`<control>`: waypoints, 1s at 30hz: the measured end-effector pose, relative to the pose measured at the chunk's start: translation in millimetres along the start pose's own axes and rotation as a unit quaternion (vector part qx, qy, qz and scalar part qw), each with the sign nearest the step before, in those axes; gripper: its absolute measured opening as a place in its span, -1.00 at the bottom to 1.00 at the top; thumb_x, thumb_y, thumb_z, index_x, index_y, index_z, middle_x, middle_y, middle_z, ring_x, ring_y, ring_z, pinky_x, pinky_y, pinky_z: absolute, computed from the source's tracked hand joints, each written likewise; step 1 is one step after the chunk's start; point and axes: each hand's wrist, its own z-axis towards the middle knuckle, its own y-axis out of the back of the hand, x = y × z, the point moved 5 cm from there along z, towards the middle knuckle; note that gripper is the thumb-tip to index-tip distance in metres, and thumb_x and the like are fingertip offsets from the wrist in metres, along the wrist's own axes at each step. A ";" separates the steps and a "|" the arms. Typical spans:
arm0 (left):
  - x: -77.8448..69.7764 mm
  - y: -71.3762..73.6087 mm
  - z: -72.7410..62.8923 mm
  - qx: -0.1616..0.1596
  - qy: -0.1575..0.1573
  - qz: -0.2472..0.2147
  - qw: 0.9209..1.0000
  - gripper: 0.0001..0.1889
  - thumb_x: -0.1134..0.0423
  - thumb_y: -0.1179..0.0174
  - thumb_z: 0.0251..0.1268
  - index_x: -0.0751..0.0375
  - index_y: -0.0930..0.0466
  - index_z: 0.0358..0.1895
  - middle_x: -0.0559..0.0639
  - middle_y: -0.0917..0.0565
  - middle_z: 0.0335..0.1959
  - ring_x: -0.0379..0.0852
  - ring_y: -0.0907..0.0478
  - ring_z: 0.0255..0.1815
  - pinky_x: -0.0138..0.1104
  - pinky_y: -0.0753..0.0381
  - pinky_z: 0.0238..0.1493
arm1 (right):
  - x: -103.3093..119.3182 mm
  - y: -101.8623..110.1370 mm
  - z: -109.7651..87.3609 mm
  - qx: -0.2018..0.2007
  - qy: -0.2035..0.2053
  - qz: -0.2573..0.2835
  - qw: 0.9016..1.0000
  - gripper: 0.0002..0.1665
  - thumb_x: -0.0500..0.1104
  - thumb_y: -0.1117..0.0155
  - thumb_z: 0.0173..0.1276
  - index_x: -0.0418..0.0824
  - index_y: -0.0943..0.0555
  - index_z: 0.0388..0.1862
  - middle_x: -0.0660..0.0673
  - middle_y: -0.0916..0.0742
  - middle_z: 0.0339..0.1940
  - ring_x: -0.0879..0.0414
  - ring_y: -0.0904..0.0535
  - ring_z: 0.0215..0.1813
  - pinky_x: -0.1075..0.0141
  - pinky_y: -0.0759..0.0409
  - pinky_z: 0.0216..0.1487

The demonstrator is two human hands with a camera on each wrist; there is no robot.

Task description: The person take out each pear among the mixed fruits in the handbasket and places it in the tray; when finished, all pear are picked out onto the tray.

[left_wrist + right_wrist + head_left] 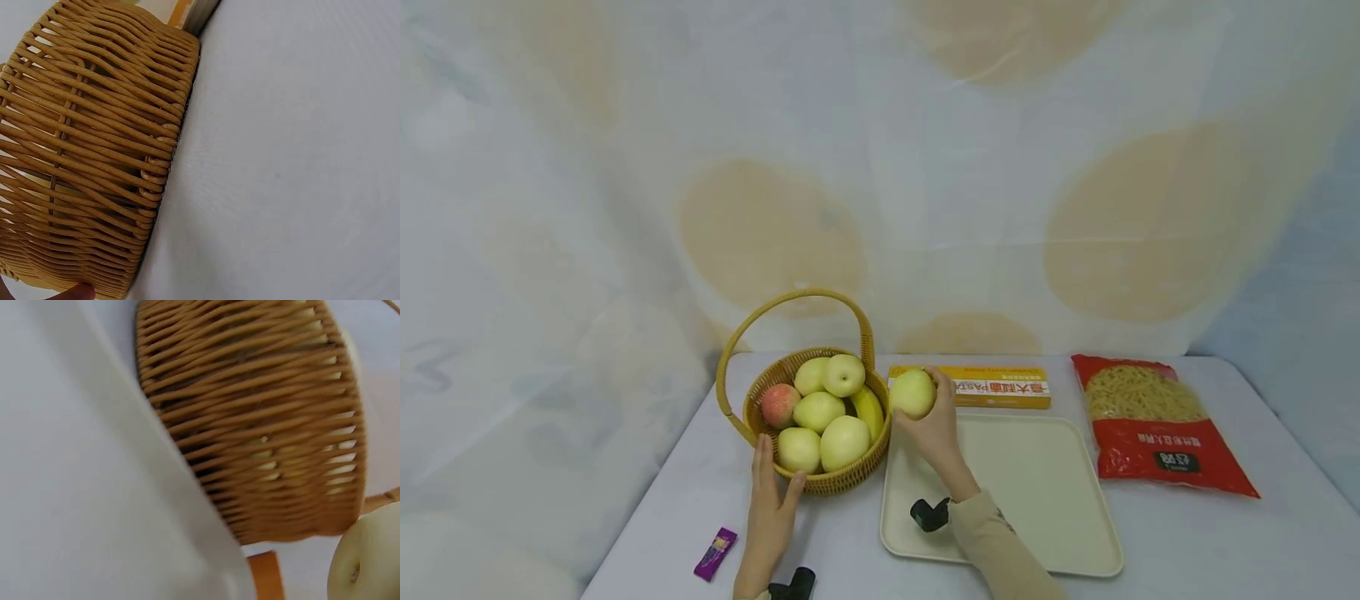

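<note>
A woven basket (850,477) with a tall arched handle stands on the table, filled with several pale green apples (845,443), a reddish peach (779,405) and a banana (868,412). My left hand (769,510) rests against its near left side, fingers straight; in the left wrist view a fingertip (82,292) touches the wicker wall (94,150). Just right of the basket, my right hand (934,427) holds a pale green apple (913,394) above the table. That apple (369,556) shows its dimple in the right wrist view, near the wicker (262,425).
A cream tray (1030,492) lies under my right forearm. Behind it is a yellow-orange pasta box (1007,387). A red bag of pasta (1165,429) lies at the right, and a small purple packet (716,554) at the front left. A patterned cloth (955,208) hangs behind the table.
</note>
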 end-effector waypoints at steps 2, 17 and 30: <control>0.7 0.2 -1.4 -0.002 0.003 0.000 1.000 -0.18 0.09 -0.09 0.43 0.18 0.20 0.57 0.16 0.17 0.61 0.25 0.20 0.59 0.25 0.03 0.47 | -9.3 1.1 -1.6 0.001 -0.021 0.006 1.000 -0.04 -0.31 -0.43 -0.03 -0.11 -0.22 0.37 -0.23 -0.39 0.32 -0.19 -0.46 0.23 -0.12 -0.53 0.15; 0.6 1.0 -3.1 -0.002 -0.004 -0.002 1.000 -0.17 0.10 -0.10 0.43 0.16 0.21 0.57 0.15 0.18 0.61 0.22 0.20 0.60 0.22 0.03 0.48 | -44.6 -5.3 -3.4 0.035 -0.017 0.026 0.999 -0.29 -0.35 -0.45 -0.03 -0.18 -0.32 0.09 -0.18 -0.53 0.13 -0.11 -0.49 0.11 0.02 -0.52 0.05; 1.1 -0.2 -0.5 -0.007 -0.008 -0.004 1.000 -0.17 0.10 -0.11 0.42 0.13 0.21 0.58 0.11 0.17 0.61 0.19 0.19 0.60 0.21 0.03 0.49 | -45.2 -8.3 -2.3 0.055 -0.022 0.034 0.998 -0.30 -0.39 -0.41 0.02 -0.20 -0.31 0.12 -0.22 -0.51 0.22 -0.14 -0.49 0.14 0.07 -0.51 0.06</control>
